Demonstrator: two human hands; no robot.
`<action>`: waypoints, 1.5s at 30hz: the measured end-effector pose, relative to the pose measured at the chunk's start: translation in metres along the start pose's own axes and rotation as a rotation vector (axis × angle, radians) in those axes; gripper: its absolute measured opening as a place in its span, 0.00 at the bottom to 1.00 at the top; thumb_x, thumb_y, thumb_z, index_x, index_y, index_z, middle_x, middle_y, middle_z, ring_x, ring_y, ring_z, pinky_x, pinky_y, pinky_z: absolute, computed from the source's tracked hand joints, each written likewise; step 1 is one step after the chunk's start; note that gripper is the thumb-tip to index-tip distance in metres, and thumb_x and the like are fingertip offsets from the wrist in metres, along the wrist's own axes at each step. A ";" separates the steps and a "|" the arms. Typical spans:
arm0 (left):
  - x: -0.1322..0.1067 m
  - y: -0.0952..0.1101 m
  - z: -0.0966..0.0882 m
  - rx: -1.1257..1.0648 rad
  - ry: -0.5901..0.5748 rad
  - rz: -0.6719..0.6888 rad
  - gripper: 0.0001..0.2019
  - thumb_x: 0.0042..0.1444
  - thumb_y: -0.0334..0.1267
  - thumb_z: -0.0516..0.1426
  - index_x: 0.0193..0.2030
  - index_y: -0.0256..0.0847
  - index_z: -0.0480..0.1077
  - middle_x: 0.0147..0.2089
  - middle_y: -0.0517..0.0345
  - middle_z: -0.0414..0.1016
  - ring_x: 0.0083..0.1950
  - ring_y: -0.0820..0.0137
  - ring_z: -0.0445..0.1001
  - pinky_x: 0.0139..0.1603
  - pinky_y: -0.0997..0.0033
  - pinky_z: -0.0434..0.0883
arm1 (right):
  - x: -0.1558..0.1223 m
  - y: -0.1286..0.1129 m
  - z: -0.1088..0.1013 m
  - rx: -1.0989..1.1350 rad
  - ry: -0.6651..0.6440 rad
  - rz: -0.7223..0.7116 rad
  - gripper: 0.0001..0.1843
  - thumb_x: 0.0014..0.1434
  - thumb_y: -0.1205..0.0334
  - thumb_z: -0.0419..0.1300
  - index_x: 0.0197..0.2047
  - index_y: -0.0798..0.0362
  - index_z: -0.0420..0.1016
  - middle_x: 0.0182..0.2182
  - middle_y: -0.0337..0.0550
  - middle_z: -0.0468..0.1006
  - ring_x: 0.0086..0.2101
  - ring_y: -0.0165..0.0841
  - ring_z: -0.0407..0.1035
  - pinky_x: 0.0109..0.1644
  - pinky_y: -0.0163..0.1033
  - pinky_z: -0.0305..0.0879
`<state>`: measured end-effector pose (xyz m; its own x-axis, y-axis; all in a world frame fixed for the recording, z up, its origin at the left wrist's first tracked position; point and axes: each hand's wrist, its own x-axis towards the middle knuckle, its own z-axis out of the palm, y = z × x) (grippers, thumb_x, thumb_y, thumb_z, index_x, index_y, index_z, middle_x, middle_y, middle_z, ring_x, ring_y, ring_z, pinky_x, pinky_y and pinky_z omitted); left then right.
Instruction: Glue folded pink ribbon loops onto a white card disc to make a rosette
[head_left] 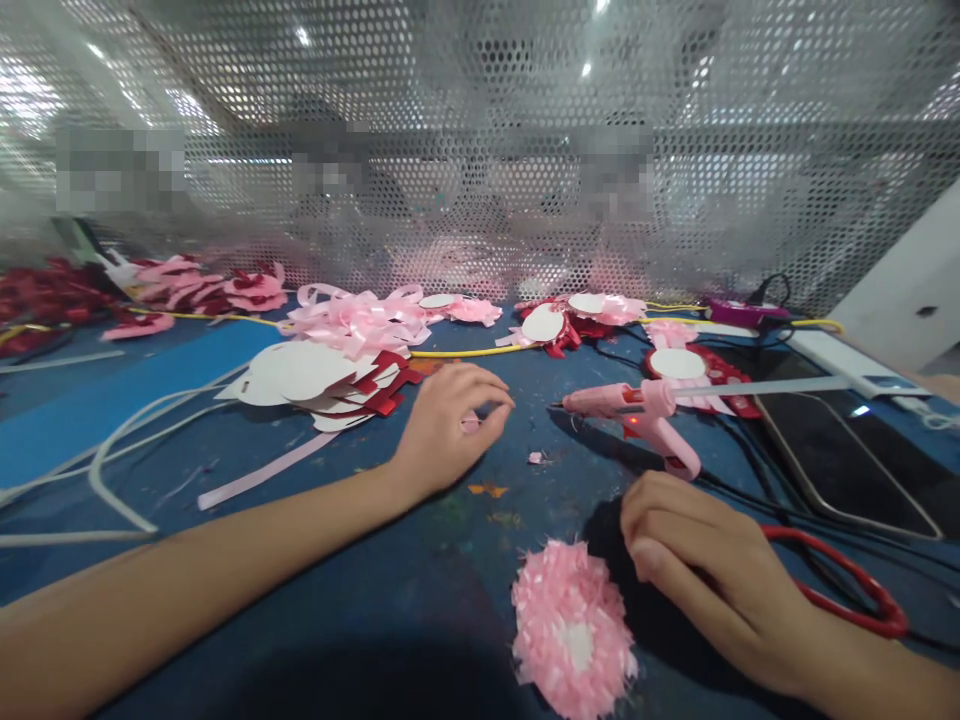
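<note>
My left hand (452,430) is above the middle of the table, its fingers curled and the thumb and forefinger tips close together. A bit of pink ribbon (470,422) shows inside the curl; whether it is gripped, I cannot tell. Closed loosely, my right hand (701,575) rests knuckles up, its palm side hidden. Just beyond it stands a pink glue gun (630,405) with a glue stick in its back and a small orange light. A fluffy pink ribbon rosette (570,625) with a white centre lies left of my right hand. Red-handled scissors (862,580) lie partly under my right wrist.
White card discs (292,372) and red pieces are heaped left of my left hand. Pink ribbon loops (360,318) and finished rosettes (544,323) line the back, before a perforated metal screen (480,120). A phone (855,450) and cables lie at right.
</note>
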<state>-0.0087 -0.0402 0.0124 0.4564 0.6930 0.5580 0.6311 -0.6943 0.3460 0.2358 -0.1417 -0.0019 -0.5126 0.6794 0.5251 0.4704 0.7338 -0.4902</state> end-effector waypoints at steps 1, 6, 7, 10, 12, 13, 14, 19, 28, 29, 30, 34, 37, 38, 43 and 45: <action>0.003 -0.006 0.000 0.075 -0.063 -0.058 0.09 0.55 0.36 0.53 0.39 0.41 0.73 0.48 0.51 0.76 0.52 0.60 0.70 0.56 0.56 0.63 | 0.000 0.000 0.000 0.008 0.005 0.005 0.13 0.66 0.66 0.48 0.28 0.53 0.61 0.26 0.40 0.68 0.29 0.29 0.62 0.32 0.36 0.61; 0.002 -0.020 0.002 0.323 -0.263 -0.194 0.16 0.50 0.33 0.51 0.46 0.36 0.68 0.49 0.44 0.72 0.55 0.52 0.67 0.54 0.50 0.63 | 0.002 -0.002 -0.002 0.023 0.097 0.023 0.14 0.64 0.69 0.49 0.26 0.53 0.61 0.24 0.39 0.67 0.27 0.28 0.62 0.30 0.36 0.60; 0.001 -0.020 0.002 0.352 -0.282 -0.207 0.15 0.51 0.33 0.51 0.46 0.36 0.68 0.48 0.45 0.72 0.54 0.52 0.67 0.53 0.50 0.64 | 0.002 -0.001 -0.004 0.025 0.165 0.026 0.13 0.63 0.71 0.49 0.26 0.53 0.61 0.23 0.39 0.67 0.27 0.29 0.62 0.30 0.36 0.60; -0.001 -0.017 0.003 0.386 -0.307 -0.225 0.12 0.57 0.33 0.47 0.45 0.38 0.67 0.45 0.47 0.73 0.49 0.54 0.69 0.47 0.52 0.65 | 0.001 0.006 -0.007 -0.025 0.467 0.093 0.12 0.62 0.71 0.50 0.27 0.52 0.63 0.26 0.40 0.68 0.29 0.31 0.64 0.33 0.38 0.61; 0.000 -0.017 0.003 0.335 -0.297 -0.231 0.12 0.60 0.34 0.45 0.44 0.40 0.68 0.43 0.50 0.74 0.47 0.57 0.71 0.46 0.55 0.66 | 0.000 0.016 -0.007 -0.065 0.659 0.262 0.08 0.62 0.66 0.52 0.30 0.50 0.65 0.30 0.42 0.68 0.32 0.33 0.64 0.34 0.39 0.62; 0.001 -0.017 0.002 0.282 -0.285 -0.244 0.11 0.61 0.35 0.45 0.44 0.40 0.67 0.42 0.51 0.74 0.46 0.58 0.71 0.45 0.57 0.66 | 0.000 0.023 -0.006 -0.053 0.720 0.375 0.05 0.61 0.63 0.55 0.32 0.50 0.66 0.31 0.43 0.68 0.32 0.33 0.65 0.33 0.38 0.62; 0.002 -0.018 0.002 0.216 -0.267 -0.267 0.11 0.62 0.37 0.46 0.43 0.41 0.67 0.41 0.53 0.75 0.44 0.60 0.72 0.44 0.59 0.67 | -0.001 0.030 -0.004 -0.018 0.758 0.488 0.04 0.60 0.59 0.57 0.35 0.49 0.66 0.32 0.43 0.69 0.31 0.33 0.65 0.31 0.38 0.63; 0.003 -0.022 0.003 -0.144 -0.078 -0.393 0.08 0.59 0.43 0.53 0.42 0.42 0.64 0.38 0.57 0.75 0.40 0.66 0.76 0.43 0.67 0.71 | -0.001 0.057 0.006 -0.022 0.549 0.704 0.19 0.53 0.55 0.61 0.47 0.52 0.67 0.41 0.49 0.75 0.33 0.38 0.73 0.33 0.41 0.70; 0.002 -0.028 0.007 -0.417 0.048 -0.462 0.15 0.52 0.41 0.62 0.42 0.41 0.62 0.34 0.58 0.75 0.34 0.69 0.76 0.39 0.66 0.72 | 0.004 0.049 0.000 -0.113 0.426 0.552 0.14 0.57 0.54 0.58 0.43 0.53 0.74 0.35 0.47 0.81 0.32 0.39 0.76 0.32 0.41 0.71; 0.002 -0.029 0.007 -0.423 0.045 -0.472 0.15 0.52 0.41 0.61 0.42 0.41 0.62 0.34 0.58 0.76 0.34 0.69 0.75 0.38 0.67 0.72 | 0.006 0.047 -0.002 -0.109 0.459 0.573 0.14 0.57 0.53 0.58 0.41 0.53 0.75 0.33 0.47 0.81 0.30 0.39 0.76 0.31 0.41 0.71; 0.003 -0.030 0.007 -0.429 0.044 -0.479 0.15 0.52 0.42 0.61 0.42 0.41 0.62 0.34 0.58 0.76 0.34 0.69 0.75 0.37 0.67 0.72 | 0.007 0.045 -0.003 -0.110 0.496 0.602 0.15 0.56 0.51 0.59 0.40 0.53 0.75 0.31 0.47 0.81 0.29 0.40 0.75 0.29 0.41 0.70; 0.003 -0.030 0.007 -0.452 0.094 -0.472 0.13 0.53 0.40 0.60 0.42 0.41 0.62 0.35 0.58 0.76 0.38 0.69 0.76 0.42 0.66 0.72 | 0.006 0.034 -0.004 -0.109 0.630 0.709 0.17 0.52 0.47 0.61 0.35 0.53 0.77 0.28 0.46 0.80 0.28 0.41 0.74 0.29 0.41 0.69; 0.001 -0.026 0.007 -0.461 0.157 -0.409 0.13 0.53 0.38 0.61 0.42 0.41 0.62 0.34 0.58 0.76 0.38 0.68 0.77 0.43 0.65 0.73 | 0.001 0.025 -0.003 -0.036 0.595 0.797 0.18 0.53 0.45 0.60 0.23 0.50 0.73 0.23 0.42 0.77 0.26 0.37 0.72 0.30 0.39 0.68; 0.000 -0.024 0.007 -0.437 0.180 -0.354 0.12 0.53 0.36 0.60 0.42 0.41 0.62 0.34 0.58 0.76 0.38 0.68 0.77 0.43 0.65 0.73 | 0.000 0.023 -0.002 -0.002 0.560 0.821 0.20 0.54 0.45 0.59 0.20 0.50 0.71 0.21 0.41 0.76 0.24 0.36 0.71 0.30 0.38 0.68; -0.002 -0.016 0.007 -0.371 0.196 -0.144 0.08 0.53 0.32 0.60 0.39 0.41 0.66 0.36 0.58 0.76 0.40 0.70 0.77 0.47 0.67 0.72 | 0.003 0.014 -0.003 0.075 0.506 0.832 0.19 0.55 0.43 0.58 0.34 0.50 0.77 0.16 0.34 0.69 0.18 0.30 0.64 0.24 0.35 0.63; 0.001 -0.014 0.008 -0.548 0.203 -0.241 0.14 0.51 0.33 0.62 0.41 0.42 0.63 0.34 0.61 0.76 0.37 0.72 0.77 0.44 0.69 0.73 | 0.007 0.014 -0.004 0.070 0.542 0.775 0.18 0.55 0.45 0.59 0.39 0.50 0.77 0.16 0.33 0.68 0.18 0.30 0.64 0.25 0.34 0.64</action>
<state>-0.0120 -0.0281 0.0017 0.1792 0.8291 0.5296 0.2642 -0.5591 0.7859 0.2418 -0.1266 -0.0023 0.3362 0.8997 0.2785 0.4867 0.0872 -0.8692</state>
